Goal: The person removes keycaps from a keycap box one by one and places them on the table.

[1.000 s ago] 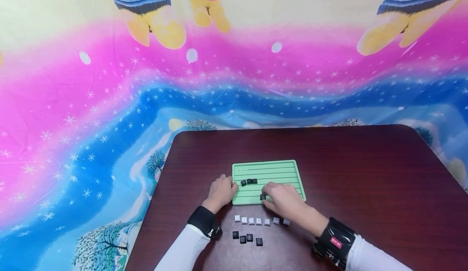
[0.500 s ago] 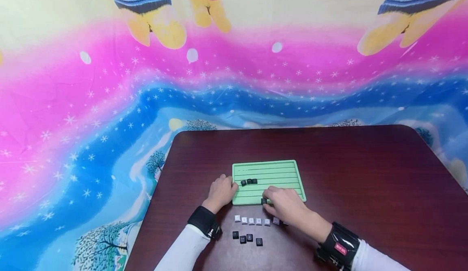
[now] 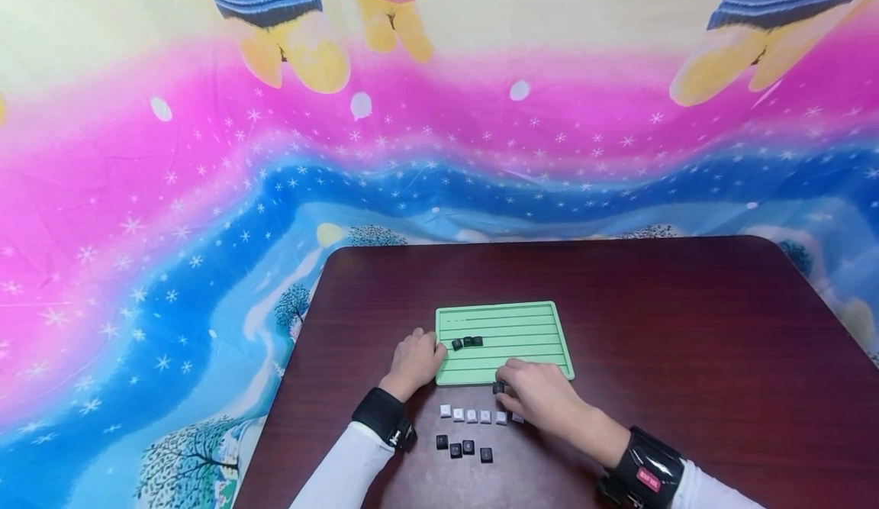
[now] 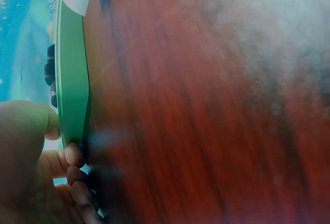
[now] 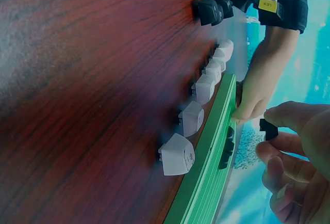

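Observation:
In the head view, my right hand (image 3: 539, 393) pinches a black keycap (image 3: 499, 388) between thumb and fingers, just off the near edge of a green ridged tray (image 3: 522, 326). The right wrist view shows that keycap (image 5: 268, 129) held up off the table. My left hand (image 3: 416, 360) grips the tray's left edge; in the left wrist view its thumb and fingers meet around the tray's corner (image 4: 72, 100). Three black keycaps (image 3: 468, 341) sit in a row on the tray near its left side.
A row of several white keycaps (image 3: 471, 416) lies on the table before the tray, its right end partly covered by my right hand. Several black keycaps (image 3: 456, 450) lie nearer to me. The dark wooden table (image 3: 659, 303) backs onto a printed cloth (image 3: 481, 127).
My right hand has drawn the black keycap back from over the tray, toward me and slightly right, past the near edge. My left hand and the tray stay put.

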A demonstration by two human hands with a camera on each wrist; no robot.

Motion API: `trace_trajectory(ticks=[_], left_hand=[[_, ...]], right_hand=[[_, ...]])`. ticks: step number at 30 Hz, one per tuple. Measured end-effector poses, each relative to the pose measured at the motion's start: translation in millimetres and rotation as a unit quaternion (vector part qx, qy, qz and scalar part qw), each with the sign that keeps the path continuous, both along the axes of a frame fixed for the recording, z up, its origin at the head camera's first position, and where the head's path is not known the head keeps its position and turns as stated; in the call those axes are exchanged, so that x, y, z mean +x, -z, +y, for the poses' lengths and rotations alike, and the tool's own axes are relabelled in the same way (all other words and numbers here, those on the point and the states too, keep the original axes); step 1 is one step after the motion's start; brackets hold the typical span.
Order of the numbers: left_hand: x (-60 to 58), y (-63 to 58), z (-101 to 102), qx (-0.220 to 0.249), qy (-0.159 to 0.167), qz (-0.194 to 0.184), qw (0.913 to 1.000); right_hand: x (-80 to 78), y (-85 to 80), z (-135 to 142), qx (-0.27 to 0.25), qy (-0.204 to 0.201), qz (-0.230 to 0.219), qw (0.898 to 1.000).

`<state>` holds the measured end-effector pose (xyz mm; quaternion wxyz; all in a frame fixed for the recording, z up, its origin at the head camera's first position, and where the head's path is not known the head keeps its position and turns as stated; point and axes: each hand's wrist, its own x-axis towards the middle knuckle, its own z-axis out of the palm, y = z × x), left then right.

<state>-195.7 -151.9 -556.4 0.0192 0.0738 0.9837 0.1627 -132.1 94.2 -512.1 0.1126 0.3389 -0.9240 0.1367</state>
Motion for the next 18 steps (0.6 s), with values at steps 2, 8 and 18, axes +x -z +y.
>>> trace_trajectory(ticks=[2, 8, 18], left_hand=[[-0.5, 0.3, 0, 0.001, -0.001, -0.001, 1.0000], [-0.3, -0.1, 0, 0.000, 0.000, -0.004, 1.0000], [-0.2, -0.5, 0, -0.003, 0.001, -0.001, 1.0000]], right_hand=[[0.7, 0.4, 1, 0.001, -0.002, 0.003, 1.000], [2.9, 0.9, 3, 0.006, -0.007, 0.006, 1.000], [11.1, 4.1, 4, -0.002, -0.014, -0.003, 1.000]])
